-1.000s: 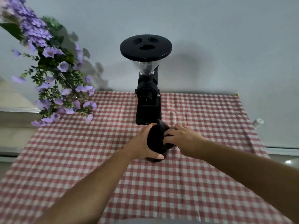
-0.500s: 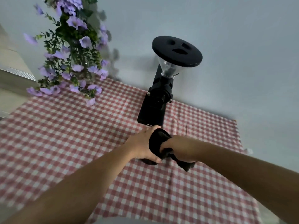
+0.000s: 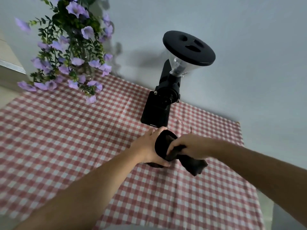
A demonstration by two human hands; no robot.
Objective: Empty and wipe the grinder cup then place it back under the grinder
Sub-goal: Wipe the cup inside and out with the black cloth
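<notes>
A black grinder cup point(image 3: 162, 147) is tilted on its side just above the checked tablecloth, its mouth facing right. My left hand point(image 3: 146, 146) wraps around the cup's outside. My right hand point(image 3: 191, 146) grips a dark cloth point(image 3: 192, 165); one end is pushed into the cup's mouth and the other end hangs below my wrist. The black grinder point(image 3: 163, 97) with its clear hopper and round black lid point(image 3: 188, 48) stands right behind the cup. The space at the grinder's foot holds nothing.
A red-and-white checked cloth point(image 3: 66, 138) covers the table. A glass vase of purple flowers point(image 3: 74, 52) stands at the back left, its blooms drooping over the cloth. A grey wall runs behind the table, and the table's right edge point(image 3: 249, 163) drops off.
The camera has swung, so the grinder now sits to the right and leans. Both hands stay on the cup, and the cloth's loose end now hangs out below my right hand.
</notes>
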